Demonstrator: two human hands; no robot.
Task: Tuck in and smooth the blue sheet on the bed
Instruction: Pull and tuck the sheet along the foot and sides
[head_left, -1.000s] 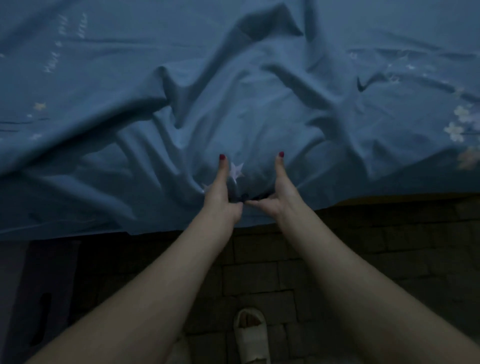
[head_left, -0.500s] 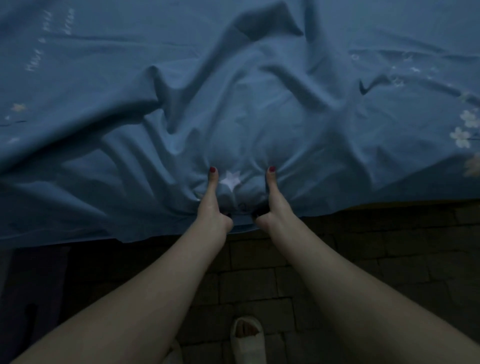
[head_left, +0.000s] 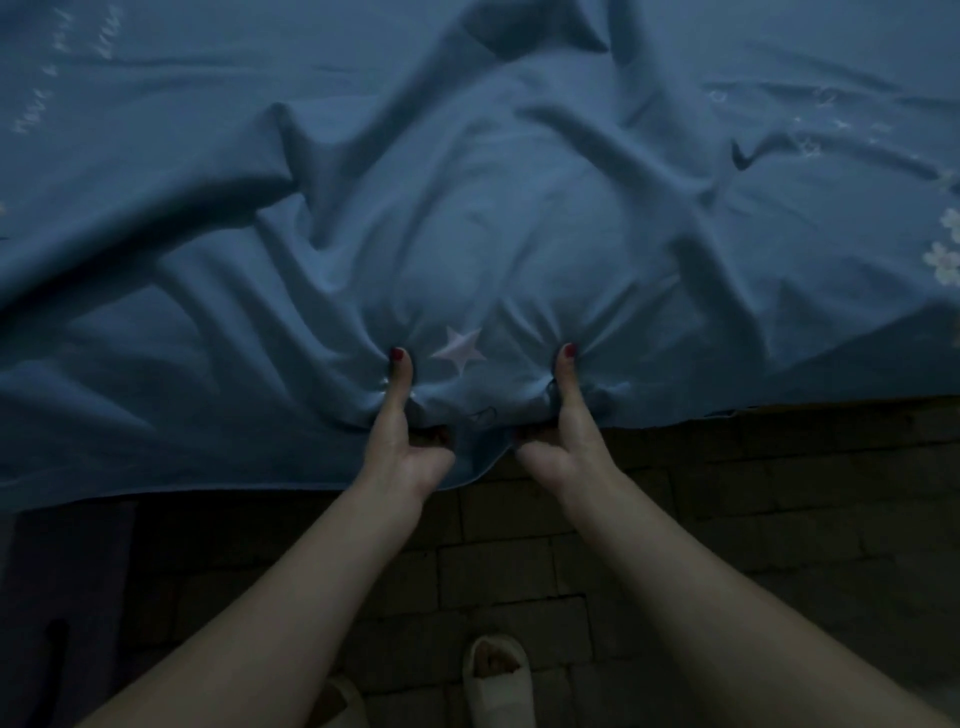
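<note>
The blue sheet (head_left: 467, 218) covers the bed and fills the upper half of the view, heavily creased, with deep folds fanning out from its near edge. My left hand (head_left: 402, 441) and my right hand (head_left: 563, 434) grip that near edge side by side, thumbs on top, fingers curled beneath the cloth and mostly hidden. A pale star print (head_left: 460, 349) lies on the sheet between my thumbs. The hem hangs over the bedside and dips down between my hands.
A dark brick-patterned floor (head_left: 753, 519) runs below the bed edge. My foot in a white slipper (head_left: 497, 680) stands on it near the bottom. Small white flower prints (head_left: 945, 262) mark the sheet at the far right. A dark purplish object (head_left: 57, 597) sits at lower left.
Both hands have drawn the sheet edge toward me and moved a little apart. The cloth between my thumbs is now stretched flatter, and the star shows in full.
</note>
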